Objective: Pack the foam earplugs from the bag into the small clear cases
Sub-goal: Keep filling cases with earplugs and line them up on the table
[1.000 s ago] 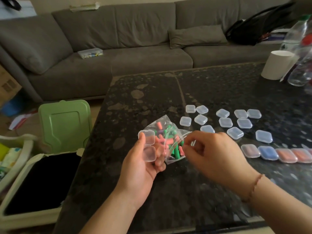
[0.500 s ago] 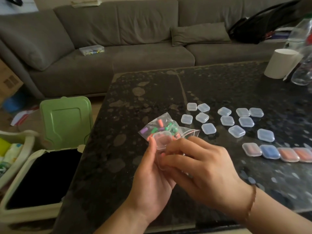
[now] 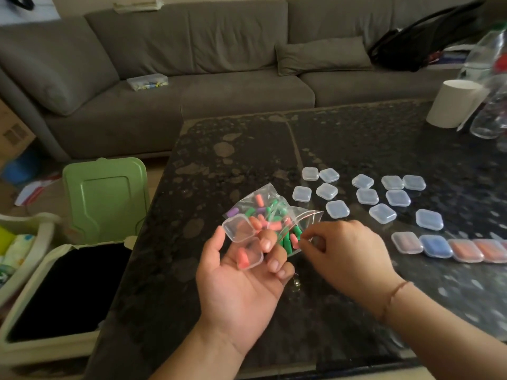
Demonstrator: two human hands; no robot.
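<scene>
My left hand (image 3: 241, 286) lies palm up and holds an open clear case (image 3: 242, 241) with one pink earplug (image 3: 242, 257) in its lower half. Behind it on the dark table (image 3: 219, 149) lies the clear bag (image 3: 270, 215) of pink, green and purple earplugs. My right hand (image 3: 345, 253) is at the bag's open right end, fingertips pinched at a pink earplug (image 3: 294, 239) there. Several closed empty cases (image 3: 362, 193) sit further back. A row of filled cases (image 3: 444, 246) lies to the right.
A white paper cup (image 3: 454, 102) and clear plastic bottles (image 3: 491, 86) stand at the table's far right. A bin with a raised green lid (image 3: 105, 198) sits off the table's left edge. A grey sofa (image 3: 192, 64) runs behind.
My right hand has left the case in my left hand and moved right to the bag's mouth. The case now shows a pink earplug inside.
</scene>
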